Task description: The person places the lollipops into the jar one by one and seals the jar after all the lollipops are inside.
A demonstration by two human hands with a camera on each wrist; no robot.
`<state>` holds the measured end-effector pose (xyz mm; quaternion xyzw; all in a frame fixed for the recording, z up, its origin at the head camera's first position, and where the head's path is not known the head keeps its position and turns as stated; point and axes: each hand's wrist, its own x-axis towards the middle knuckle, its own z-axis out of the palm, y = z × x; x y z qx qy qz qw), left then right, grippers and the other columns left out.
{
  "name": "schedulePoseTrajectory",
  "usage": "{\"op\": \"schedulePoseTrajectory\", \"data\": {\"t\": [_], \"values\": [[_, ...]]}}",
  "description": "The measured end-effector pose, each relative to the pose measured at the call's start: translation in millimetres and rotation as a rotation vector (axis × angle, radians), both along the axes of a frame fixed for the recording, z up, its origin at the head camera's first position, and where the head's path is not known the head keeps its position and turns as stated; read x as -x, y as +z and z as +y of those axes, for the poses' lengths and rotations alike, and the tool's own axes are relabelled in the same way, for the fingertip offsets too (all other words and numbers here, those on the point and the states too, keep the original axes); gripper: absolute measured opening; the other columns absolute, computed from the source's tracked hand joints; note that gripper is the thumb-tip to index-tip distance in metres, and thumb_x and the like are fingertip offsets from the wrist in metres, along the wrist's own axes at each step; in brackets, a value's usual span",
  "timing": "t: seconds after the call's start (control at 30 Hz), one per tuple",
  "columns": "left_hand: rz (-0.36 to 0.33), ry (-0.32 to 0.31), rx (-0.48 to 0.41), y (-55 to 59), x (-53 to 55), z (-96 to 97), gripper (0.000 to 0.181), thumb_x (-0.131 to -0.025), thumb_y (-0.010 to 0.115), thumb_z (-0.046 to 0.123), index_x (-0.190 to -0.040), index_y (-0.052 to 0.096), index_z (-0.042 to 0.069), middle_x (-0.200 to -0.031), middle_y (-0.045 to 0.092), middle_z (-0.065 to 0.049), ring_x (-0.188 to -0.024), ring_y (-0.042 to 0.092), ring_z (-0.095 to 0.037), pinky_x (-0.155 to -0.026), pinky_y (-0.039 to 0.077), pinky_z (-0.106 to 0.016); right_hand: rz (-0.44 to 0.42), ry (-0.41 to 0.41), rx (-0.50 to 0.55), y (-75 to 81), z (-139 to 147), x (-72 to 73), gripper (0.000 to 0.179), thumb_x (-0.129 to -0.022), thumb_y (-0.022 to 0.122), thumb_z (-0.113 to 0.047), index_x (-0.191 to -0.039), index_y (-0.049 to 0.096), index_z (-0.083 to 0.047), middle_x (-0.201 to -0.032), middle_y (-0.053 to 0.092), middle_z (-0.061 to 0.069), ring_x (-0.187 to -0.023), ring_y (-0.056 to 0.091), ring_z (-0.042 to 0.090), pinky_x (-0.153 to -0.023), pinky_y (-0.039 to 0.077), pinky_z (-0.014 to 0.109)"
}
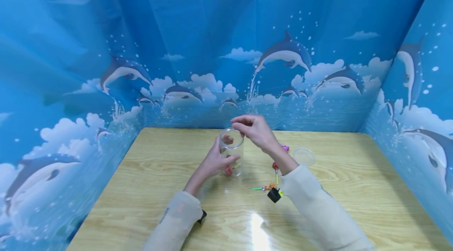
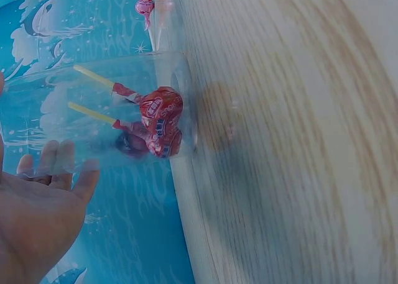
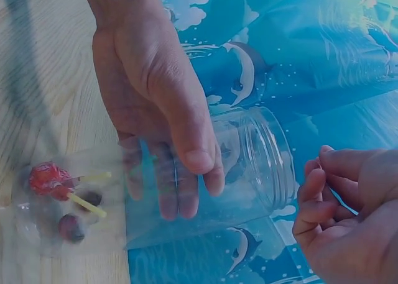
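A clear plastic jar (image 1: 237, 146) stands uncapped on the table, and my left hand (image 1: 216, 160) grips its side. Through the wall, red-wrapped lollipops (image 2: 161, 113) with pale yellow sticks lie at the bottom, beside a darker-wrapped lollipop (image 2: 132, 144). My right hand (image 1: 256, 131) hovers right at the jar's mouth. In the right wrist view that hand (image 3: 348, 209) has loosely bent fingers, thumb close to the index finger, and nothing shows between them.
Right of the jar lie a purple-pink lollipop (image 1: 285, 148), a red one (image 1: 275, 166) and an orange one (image 1: 271, 185) with a green stick, partly under the right forearm. A clear round lid (image 1: 304, 157) lies beyond. A blue dolphin-print curtain (image 1: 198, 46) borders the wooden table (image 1: 152, 156).
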<state>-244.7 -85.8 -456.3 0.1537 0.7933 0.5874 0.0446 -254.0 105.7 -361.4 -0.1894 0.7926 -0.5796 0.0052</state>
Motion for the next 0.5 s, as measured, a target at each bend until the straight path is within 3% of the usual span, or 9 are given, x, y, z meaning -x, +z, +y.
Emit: {"op": "schedulePoseTrajectory", "data": {"t": [0.4,0.5], "values": [[0.012,-0.002,-0.018,-1.5,-0.1,1.9,0.077,-0.087,0.083,0.015,-0.148,0.036,0.013,-0.149,0.051,-0.016,-0.141,0.045,-0.036,-0.121,0.029,-0.059,-0.048,-0.063,-0.004,-1.7,43,-8.1,0.026,-0.104,0.064,-0.024,-0.123,0.073,-0.008,-0.089,0.066,0.016,-0.068,0.052,0.019,-0.055,0.042,0.027],[0.008,0.000,-0.019,-0.8,-0.7,1.8,0.078,-0.087,0.083,0.015,-0.148,0.036,0.013,-0.149,0.051,-0.016,-0.141,0.045,-0.037,-0.120,0.028,-0.063,-0.075,-0.090,-0.025,-3.5,58,-12.0,0.028,-0.104,0.064,-0.026,-0.125,0.072,-0.010,-0.089,0.065,0.015,-0.062,0.049,0.017,-0.048,0.038,0.026]]}}
